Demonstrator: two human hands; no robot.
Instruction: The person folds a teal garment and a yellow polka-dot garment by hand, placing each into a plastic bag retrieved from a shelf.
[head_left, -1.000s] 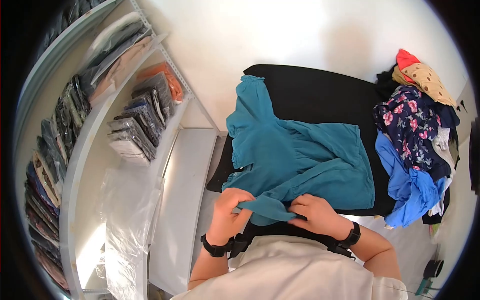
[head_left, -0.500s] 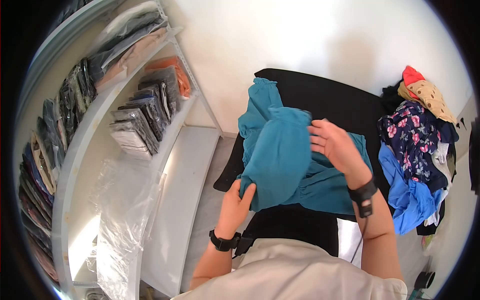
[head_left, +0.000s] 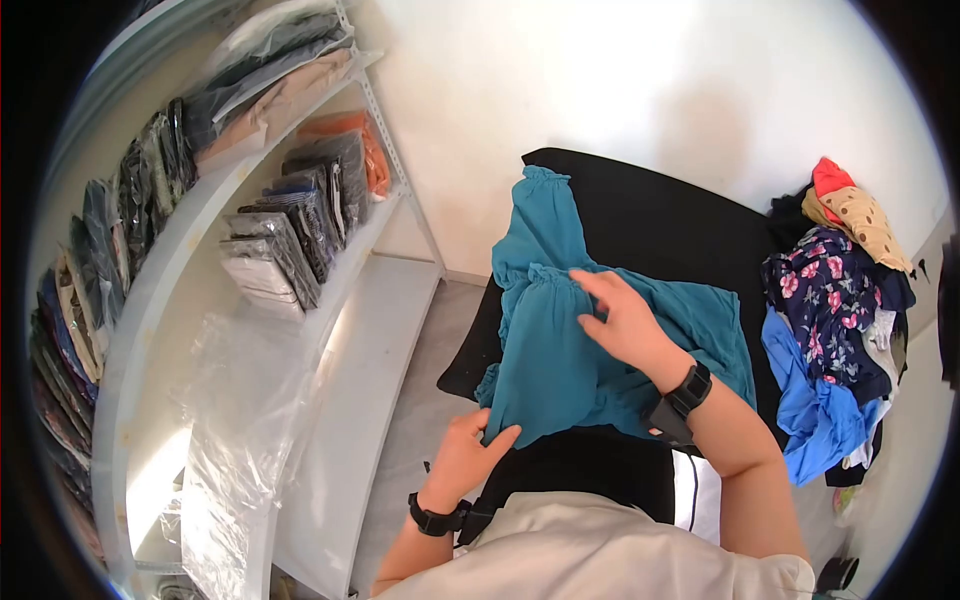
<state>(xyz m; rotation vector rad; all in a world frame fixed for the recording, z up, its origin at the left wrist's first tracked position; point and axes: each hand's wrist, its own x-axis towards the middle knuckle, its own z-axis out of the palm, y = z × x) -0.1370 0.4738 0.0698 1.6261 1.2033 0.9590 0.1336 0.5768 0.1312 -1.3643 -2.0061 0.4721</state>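
Observation:
A teal garment (head_left: 660, 310) with gathered, ruffled edges lies partly folded on a black-covered table (head_left: 640, 215). My left hand (head_left: 465, 455) pinches its lower left corner between thumb and fingers, near the table's front edge. Over the middle of the cloth is my right hand (head_left: 625, 325), its fingers apart and fingertips at the ruffled upper edge of the folded part. Nothing is gripped in that hand. Both wrists wear black straps.
Shelves at the left hold several plastic-wrapped garments (head_left: 270, 255) and loose clear plastic (head_left: 235, 440). On the right is a clothes heap with a floral piece (head_left: 820, 300), a blue piece (head_left: 815, 410) and a dotted tan piece (head_left: 865, 225). A white wall stands behind.
The raised teal section has come down flatter onto the garment. My right hand has moved left onto its upper edge, while my left hand has shifted slightly down with the corner.

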